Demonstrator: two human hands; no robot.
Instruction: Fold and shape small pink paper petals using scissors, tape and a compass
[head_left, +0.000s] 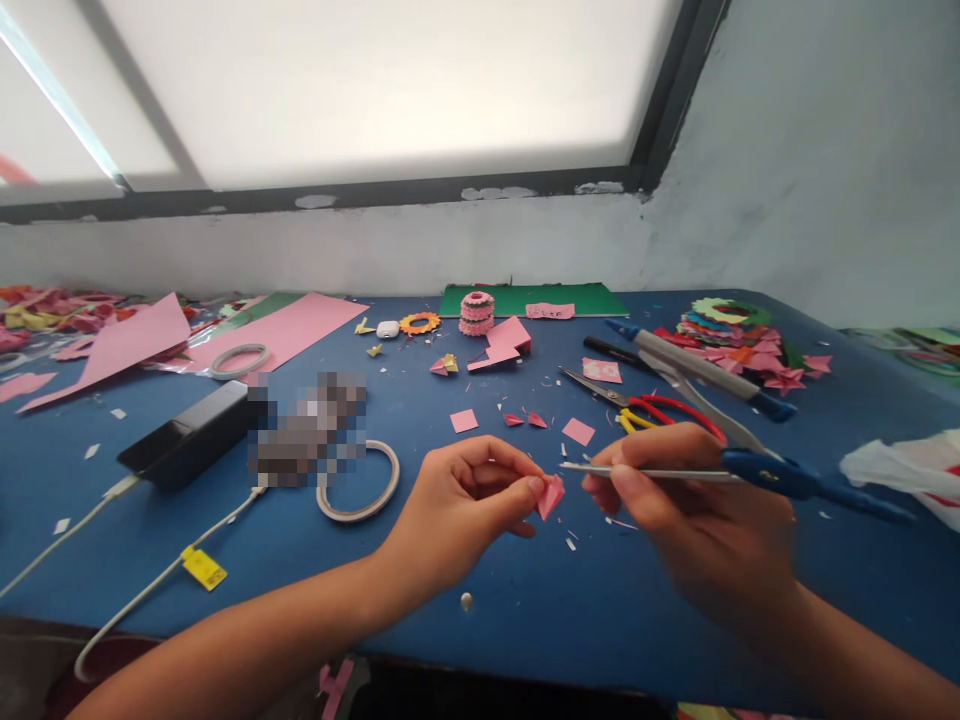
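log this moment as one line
left hand: pinching folded pink paper | right hand: holding pointed tool, tip near paper | table: scissors, pink squares

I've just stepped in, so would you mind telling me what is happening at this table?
The person's left hand pinches a small folded piece of pink paper. The right hand holds a blue-hinged metal tool, apparently a drawing compass, its pointed tip close to the paper. Pink paper squares and scissors lie on the blue table beyond the hands.
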